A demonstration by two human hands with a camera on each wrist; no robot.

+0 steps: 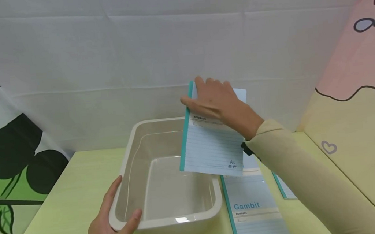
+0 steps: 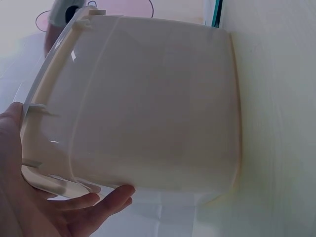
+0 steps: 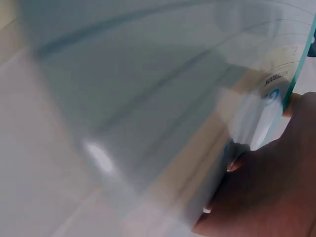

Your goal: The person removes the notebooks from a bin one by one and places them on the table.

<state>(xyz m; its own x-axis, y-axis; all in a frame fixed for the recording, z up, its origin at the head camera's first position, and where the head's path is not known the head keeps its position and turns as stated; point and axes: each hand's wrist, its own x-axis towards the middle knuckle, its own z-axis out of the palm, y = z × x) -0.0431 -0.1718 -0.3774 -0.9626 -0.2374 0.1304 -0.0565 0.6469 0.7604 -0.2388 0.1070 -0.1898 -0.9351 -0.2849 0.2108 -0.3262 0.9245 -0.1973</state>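
My right hand point(image 1: 217, 101) grips a light blue notebook point(image 1: 209, 144) with a teal spine by its upper part. The notebook hangs tilted over the right side of a beige plastic basin point(image 1: 164, 221). In the right wrist view its cover point(image 3: 148, 98) is blurred and close to the lens, with the fingers point(image 3: 266, 182) at its edge. At the basin's near left corner my left hand point(image 1: 110, 222) holds the rim, thumb on the near side and a finger along the left side. The left wrist view shows the basin's outer wall point(image 2: 158, 108) beside that hand point(image 2: 54, 197).
To the right of the basin lies a Gambit notebook point(image 1: 257, 203) on the pale yellow table point(image 1: 59, 215). Another notebook point(image 1: 285, 188) is partly hidden behind my right sleeve point(image 1: 304, 174). A white cloth point(image 1: 137, 62) hangs behind, with printed panels on both sides.
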